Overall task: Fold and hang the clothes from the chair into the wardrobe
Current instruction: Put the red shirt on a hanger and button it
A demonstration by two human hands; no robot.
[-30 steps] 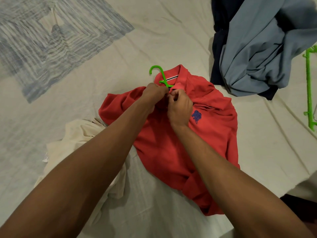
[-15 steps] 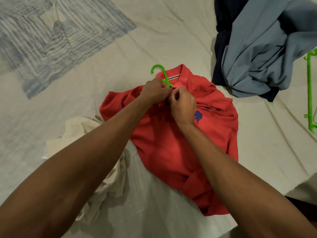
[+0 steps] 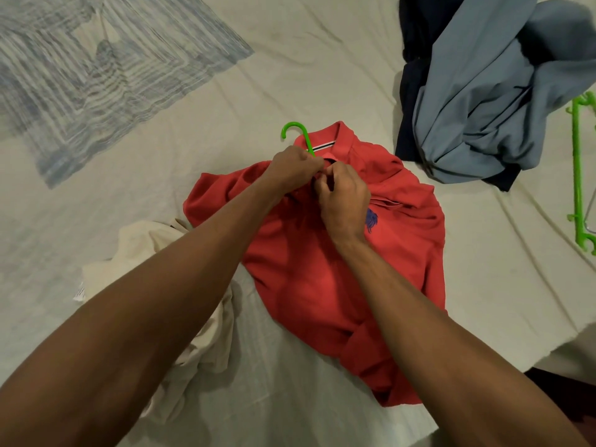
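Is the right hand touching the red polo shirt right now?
Touching. The head view shows the right hand with fingers curled on the red polo shirt placket just below the collar, no gap between them.

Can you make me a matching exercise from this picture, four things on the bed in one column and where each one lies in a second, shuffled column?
Things:
1. red polo shirt
2. cream garment
3. grey-blue garment
4. loose green hanger

Places:
A. at the right edge of the view
B. in the middle, under both hands
C. far right, heaped over dark clothing
D. left of the red shirt, partly under the left forearm

Pairs: 1-B, 2-D, 3-C, 4-A
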